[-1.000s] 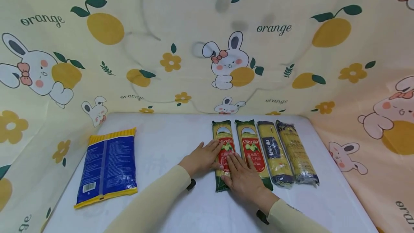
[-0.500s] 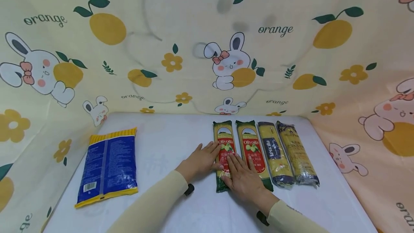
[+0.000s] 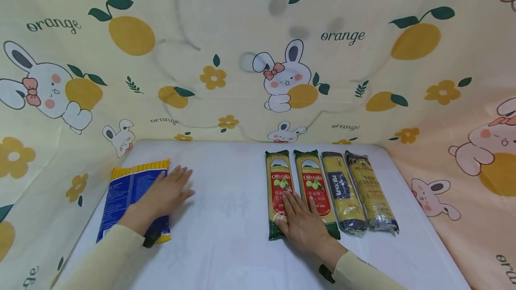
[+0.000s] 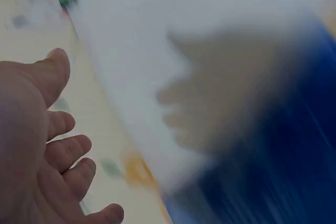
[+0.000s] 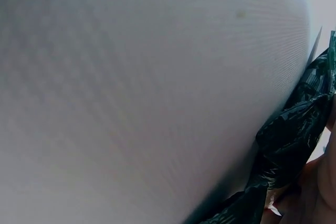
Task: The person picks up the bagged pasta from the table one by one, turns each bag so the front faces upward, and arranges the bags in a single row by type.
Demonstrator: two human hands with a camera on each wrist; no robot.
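Note:
My right hand (image 3: 304,225) lies with extended fingers across two green-and-yellow Olivoila pasta packs, the left pack (image 3: 279,182) and the right pack (image 3: 314,180). In the right wrist view a dark green pack end (image 5: 294,129) shows, with part of the hand at the edge. Over the blue-and-yellow bag (image 3: 121,196) on the left, my left hand (image 3: 165,196) is spread with nothing in its fingers. It covers the bag's right part in the head view. In the left wrist view, the left hand (image 4: 47,145) is above the table, its blurred shadow falling beside the blue bag (image 4: 294,177).
To the right of the Olivoila packs lie a yellow pasta pack with a dark blue label (image 3: 340,187) and another yellow pasta pack (image 3: 371,191). A white-covered table (image 3: 221,182) bears everything. Patterned cloth (image 3: 234,26) hangs behind it and at both sides.
My left hand has left the left Olivoila pack and moved left across the table to over the blue bag. My right hand has stayed where it was.

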